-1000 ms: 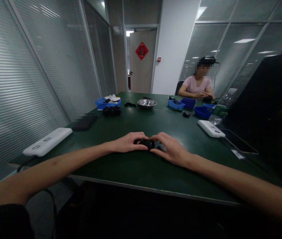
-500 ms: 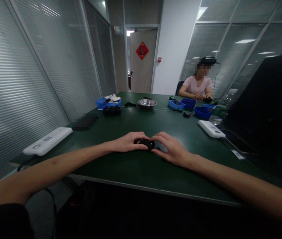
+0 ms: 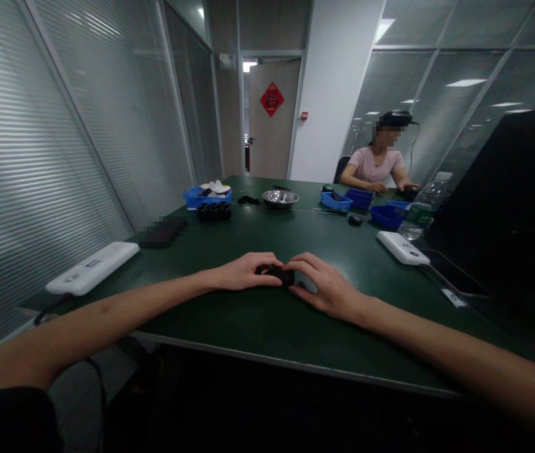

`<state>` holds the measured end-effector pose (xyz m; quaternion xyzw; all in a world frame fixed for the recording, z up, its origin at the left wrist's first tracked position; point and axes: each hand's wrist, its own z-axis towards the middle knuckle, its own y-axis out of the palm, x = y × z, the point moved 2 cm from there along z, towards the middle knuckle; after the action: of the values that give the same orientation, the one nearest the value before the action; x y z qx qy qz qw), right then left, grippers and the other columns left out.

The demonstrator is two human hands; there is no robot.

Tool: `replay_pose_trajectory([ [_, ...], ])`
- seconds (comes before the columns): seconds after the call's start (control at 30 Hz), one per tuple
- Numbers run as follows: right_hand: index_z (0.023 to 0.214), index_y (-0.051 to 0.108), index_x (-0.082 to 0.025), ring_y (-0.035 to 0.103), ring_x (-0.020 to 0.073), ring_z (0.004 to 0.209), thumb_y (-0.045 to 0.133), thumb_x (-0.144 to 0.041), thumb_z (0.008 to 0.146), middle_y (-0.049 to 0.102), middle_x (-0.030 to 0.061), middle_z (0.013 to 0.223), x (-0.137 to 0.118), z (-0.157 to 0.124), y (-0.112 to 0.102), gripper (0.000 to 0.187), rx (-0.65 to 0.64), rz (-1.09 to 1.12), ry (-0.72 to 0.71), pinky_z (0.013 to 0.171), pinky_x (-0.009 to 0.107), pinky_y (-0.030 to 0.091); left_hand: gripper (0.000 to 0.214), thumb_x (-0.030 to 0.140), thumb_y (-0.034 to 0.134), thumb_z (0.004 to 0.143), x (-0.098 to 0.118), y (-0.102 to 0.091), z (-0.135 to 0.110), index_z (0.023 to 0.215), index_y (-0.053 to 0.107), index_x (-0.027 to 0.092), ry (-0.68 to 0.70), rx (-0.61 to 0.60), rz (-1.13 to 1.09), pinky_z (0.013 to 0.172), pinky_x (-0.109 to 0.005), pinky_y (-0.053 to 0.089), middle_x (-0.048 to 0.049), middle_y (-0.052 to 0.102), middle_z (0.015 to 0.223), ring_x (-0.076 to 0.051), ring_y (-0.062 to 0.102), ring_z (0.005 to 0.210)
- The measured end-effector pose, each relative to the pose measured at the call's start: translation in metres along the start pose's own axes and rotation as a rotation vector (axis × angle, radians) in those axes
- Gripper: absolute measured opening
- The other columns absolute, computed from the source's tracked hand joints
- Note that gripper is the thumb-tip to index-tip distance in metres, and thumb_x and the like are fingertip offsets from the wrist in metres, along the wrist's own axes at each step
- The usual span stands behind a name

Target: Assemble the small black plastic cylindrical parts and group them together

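Note:
Both of my hands meet over a small black object [image 3: 275, 273] that rests on the dark green table [image 3: 267, 327]. My left hand [image 3: 243, 272] curls its fingers around the object's left side. My right hand [image 3: 324, 286] has its fingers bent over the object's right end, thumb underneath. Most of the object is hidden between the fingers, and I cannot make out what it is.
A white device [image 3: 92, 268] lies at the left edge and another [image 3: 402, 247] at the right by a phone [image 3: 456, 272] and a water bottle [image 3: 425, 207]. Farther back stand blue bins [image 3: 342, 200], a metal bowl [image 3: 280, 198] and black parts [image 3: 214, 211]. Another person [image 3: 380, 165] sits at the far end.
My hands stay on the black object; the right fingers have closed a little more over it. The other person's hand has moved to the right. The view has tilted slightly.

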<state>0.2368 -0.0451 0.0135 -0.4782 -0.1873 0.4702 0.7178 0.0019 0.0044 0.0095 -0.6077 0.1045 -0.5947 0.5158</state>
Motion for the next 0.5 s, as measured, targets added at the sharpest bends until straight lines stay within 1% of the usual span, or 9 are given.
replay_pose_trajectory([
  [0.1, 0.128, 0.054, -0.021, 0.064, 0.0271, 0.104, 0.065, -0.038, 0.097, 0.065, 0.012, 0.119, 0.0015, -0.0007, -0.0005, 0.037, -0.004, -0.014, 0.091, 0.089, 0.047, 0.058, 0.04, 0.047, 0.063, 0.098, -0.0012, 0.0006, 0.0003, 0.126, 0.065, 0.019, -0.007, 0.003, -0.017, 0.076, -0.029, 0.043, -0.0058, 0.062, 0.107, -0.018, 0.058, 0.089],
  [0.17, 0.126, 0.055, -0.022, 0.066, 0.0259, 0.1, 0.064, -0.04, 0.099, 0.066, 0.0105, 0.116, 0.002, -0.0009, -0.0002, 0.034, -0.009, 0.0, 0.125, 0.087, 0.046, 0.058, 0.039, 0.047, 0.064, 0.098, -0.0015, 0.0006, 0.0001, 0.125, 0.065, 0.019, -0.01, 0.007, -0.023, 0.077, -0.029, 0.044, -0.006, 0.062, 0.108, -0.018, 0.058, 0.091],
  [0.27, 0.128, 0.054, -0.022, 0.065, 0.0254, 0.105, 0.063, -0.03, 0.099, 0.065, 0.0109, 0.119, 0.0002, -0.0001, 0.0003, 0.032, -0.003, 0.022, 0.068, 0.089, 0.044, 0.058, 0.038, 0.047, 0.064, 0.098, -0.0013, 0.0001, -0.0002, 0.123, 0.066, 0.019, -0.004, 0.007, -0.023, 0.08, -0.031, 0.044, -0.0065, 0.063, 0.109, -0.019, 0.058, 0.093],
  [0.37, 0.131, 0.053, -0.022, 0.063, 0.0255, 0.112, 0.062, -0.022, 0.097, 0.062, 0.0118, 0.125, -0.0017, 0.0007, 0.0002, 0.035, 0.007, 0.032, -0.001, 0.094, 0.044, 0.057, 0.038, 0.047, 0.063, 0.098, -0.0012, -0.0002, 0.0001, 0.123, 0.066, 0.019, -0.001, -0.003, -0.02, 0.079, -0.03, 0.044, -0.0065, 0.062, 0.109, -0.019, 0.058, 0.093],
  [0.43, 0.131, 0.052, -0.022, 0.062, 0.0266, 0.114, 0.064, -0.024, 0.096, 0.062, 0.0121, 0.126, -0.0016, 0.0006, 0.0002, 0.037, 0.014, 0.024, 0.011, 0.095, 0.045, 0.057, 0.039, 0.047, 0.064, 0.098, -0.0016, -0.0004, 0.0004, 0.124, 0.065, 0.019, -0.009, -0.006, -0.023, 0.077, -0.029, 0.044, -0.0061, 0.062, 0.108, -0.018, 0.058, 0.09],
  [0.5, 0.13, 0.053, -0.021, 0.064, 0.0271, 0.109, 0.068, -0.032, 0.095, 0.064, 0.0118, 0.121, -0.0003, 0.0, 0.0006, 0.04, 0.015, 0.01, 0.082, 0.092, 0.046, 0.057, 0.04, 0.047, 0.064, 0.097, -0.002, -0.0006, 0.0007, 0.126, 0.065, 0.019, -0.017, -0.005, -0.028, 0.075, -0.028, 0.043, -0.0057, 0.062, 0.107, -0.017, 0.057, 0.086],
])
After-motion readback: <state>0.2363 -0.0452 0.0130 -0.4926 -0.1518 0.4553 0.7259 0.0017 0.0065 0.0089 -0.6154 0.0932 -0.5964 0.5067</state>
